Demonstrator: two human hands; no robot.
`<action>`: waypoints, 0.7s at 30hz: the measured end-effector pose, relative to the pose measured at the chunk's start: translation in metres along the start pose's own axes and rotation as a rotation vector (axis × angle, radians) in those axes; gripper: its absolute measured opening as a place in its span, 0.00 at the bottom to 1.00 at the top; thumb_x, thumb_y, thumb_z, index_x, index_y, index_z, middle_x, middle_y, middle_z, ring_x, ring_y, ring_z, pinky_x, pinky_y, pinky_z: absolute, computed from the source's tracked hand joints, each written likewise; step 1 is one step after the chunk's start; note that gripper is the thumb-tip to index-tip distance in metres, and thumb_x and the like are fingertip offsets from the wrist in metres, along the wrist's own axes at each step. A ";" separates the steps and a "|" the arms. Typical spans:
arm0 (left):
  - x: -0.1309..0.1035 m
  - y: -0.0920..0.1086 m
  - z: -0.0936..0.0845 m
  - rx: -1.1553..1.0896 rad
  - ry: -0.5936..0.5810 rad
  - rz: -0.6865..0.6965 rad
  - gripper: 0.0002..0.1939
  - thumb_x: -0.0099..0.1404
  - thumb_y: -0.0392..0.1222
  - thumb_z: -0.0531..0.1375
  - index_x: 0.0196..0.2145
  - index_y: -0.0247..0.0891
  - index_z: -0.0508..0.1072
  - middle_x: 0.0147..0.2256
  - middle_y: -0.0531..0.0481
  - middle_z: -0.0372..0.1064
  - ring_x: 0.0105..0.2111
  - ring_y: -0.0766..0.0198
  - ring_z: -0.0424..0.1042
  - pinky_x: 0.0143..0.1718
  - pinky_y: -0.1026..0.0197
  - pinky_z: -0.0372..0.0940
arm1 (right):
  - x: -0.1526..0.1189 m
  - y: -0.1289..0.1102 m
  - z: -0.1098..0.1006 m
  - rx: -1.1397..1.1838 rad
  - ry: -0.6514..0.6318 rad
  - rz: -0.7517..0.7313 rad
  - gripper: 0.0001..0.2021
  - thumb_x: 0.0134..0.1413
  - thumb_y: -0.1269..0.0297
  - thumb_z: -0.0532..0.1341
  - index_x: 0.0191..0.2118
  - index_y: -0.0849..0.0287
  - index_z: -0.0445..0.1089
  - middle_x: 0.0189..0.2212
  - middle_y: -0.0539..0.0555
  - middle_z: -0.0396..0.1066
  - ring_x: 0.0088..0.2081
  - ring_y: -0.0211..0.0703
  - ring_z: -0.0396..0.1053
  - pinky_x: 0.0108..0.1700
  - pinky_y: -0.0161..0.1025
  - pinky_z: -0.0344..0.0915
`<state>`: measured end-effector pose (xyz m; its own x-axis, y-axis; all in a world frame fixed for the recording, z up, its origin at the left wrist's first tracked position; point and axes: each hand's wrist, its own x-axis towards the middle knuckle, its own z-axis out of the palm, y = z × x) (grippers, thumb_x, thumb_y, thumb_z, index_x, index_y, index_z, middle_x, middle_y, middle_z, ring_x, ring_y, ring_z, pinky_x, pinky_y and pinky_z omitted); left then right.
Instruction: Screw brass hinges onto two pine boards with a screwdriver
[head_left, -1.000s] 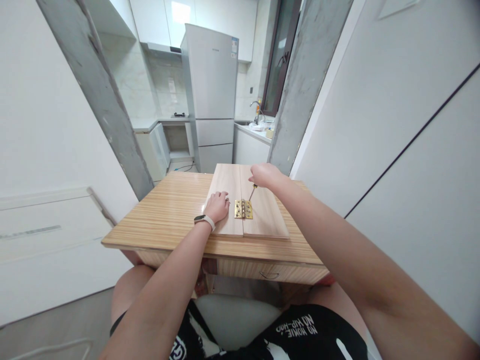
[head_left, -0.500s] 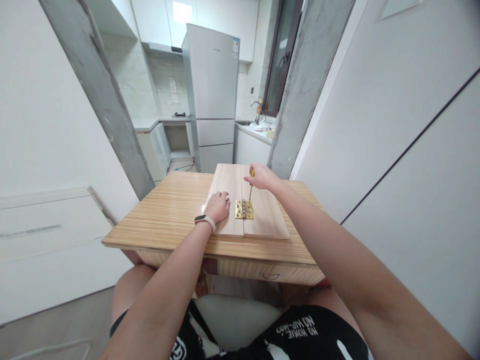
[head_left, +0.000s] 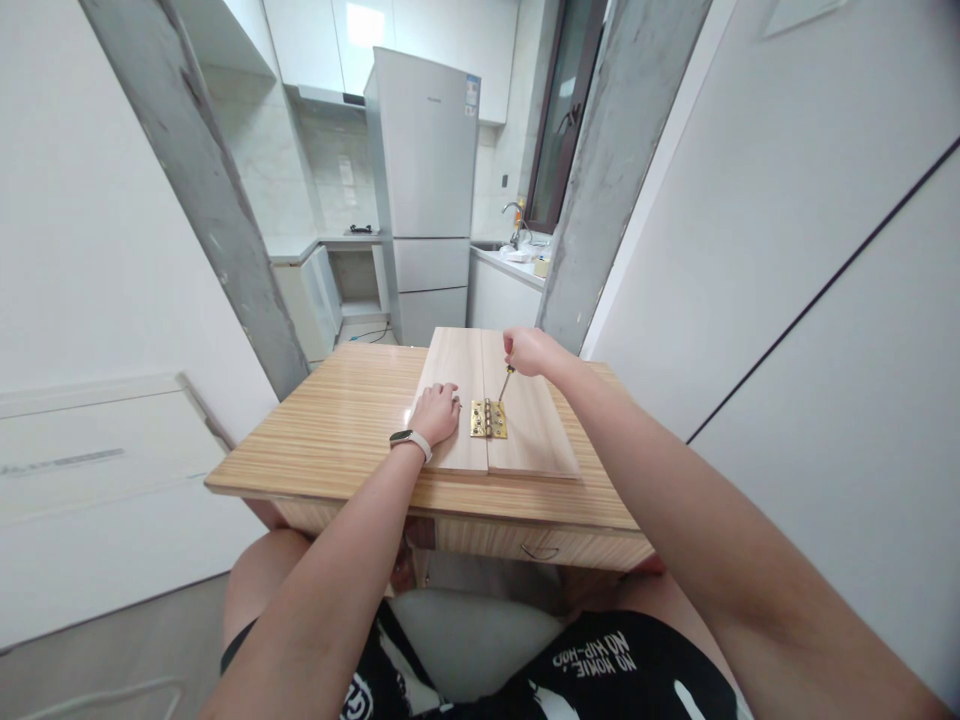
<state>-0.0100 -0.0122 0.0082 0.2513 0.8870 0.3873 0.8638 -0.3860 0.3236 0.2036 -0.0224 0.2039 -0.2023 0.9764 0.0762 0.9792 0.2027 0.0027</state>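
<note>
Two pale wooden boards lie side by side, the left board (head_left: 457, 362) and the right board (head_left: 534, 440), with a brass hinge (head_left: 488, 419) across their seam. My right hand (head_left: 528, 352) is closed around the handle of a screwdriver (head_left: 506, 382). Its shaft slants down to the upper right part of the hinge, where the tip seems to meet a screw too small to make out. Flat on the left board, fingers stretched forward, rests my left hand (head_left: 436, 412), just left of the hinge.
Beneath the boards is a wood-grain table (head_left: 322, 430) with a drawer handle (head_left: 540, 552) on its front. A fridge (head_left: 427, 150) stands beyond it, beside a sink tap (head_left: 514, 215). White panels rise close on both sides.
My right hand has turned and shifted slightly right, so the screwdriver leans further and its yellow handle is mostly hidden. The left hand, boards and hinge have stayed put.
</note>
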 end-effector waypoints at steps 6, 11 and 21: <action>0.000 0.000 0.001 -0.005 0.004 -0.002 0.18 0.75 0.43 0.55 0.59 0.39 0.69 0.54 0.36 0.69 0.55 0.48 0.68 0.59 0.49 0.61 | -0.004 -0.004 -0.007 -0.053 -0.046 -0.034 0.17 0.63 0.54 0.67 0.52 0.59 0.76 0.49 0.63 0.80 0.49 0.53 0.77 0.44 0.39 0.68; 0.000 0.000 0.002 -0.002 0.006 -0.007 0.18 0.75 0.43 0.55 0.60 0.39 0.68 0.55 0.36 0.69 0.55 0.48 0.68 0.59 0.49 0.61 | -0.010 -0.005 -0.005 -0.120 0.059 0.038 0.30 0.70 0.40 0.52 0.50 0.62 0.78 0.49 0.72 0.78 0.53 0.60 0.76 0.51 0.44 0.69; 0.000 -0.001 0.003 -0.002 0.008 -0.003 0.18 0.75 0.43 0.54 0.60 0.39 0.68 0.54 0.36 0.69 0.54 0.49 0.68 0.58 0.49 0.61 | -0.003 0.003 0.006 -0.083 0.096 0.011 0.15 0.69 0.59 0.57 0.54 0.58 0.72 0.49 0.65 0.79 0.49 0.55 0.77 0.46 0.43 0.68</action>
<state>-0.0095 -0.0105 0.0049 0.2454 0.8861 0.3932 0.8639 -0.3839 0.3261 0.2074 -0.0245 0.1977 -0.1928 0.9661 0.1716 0.9800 0.1808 0.0834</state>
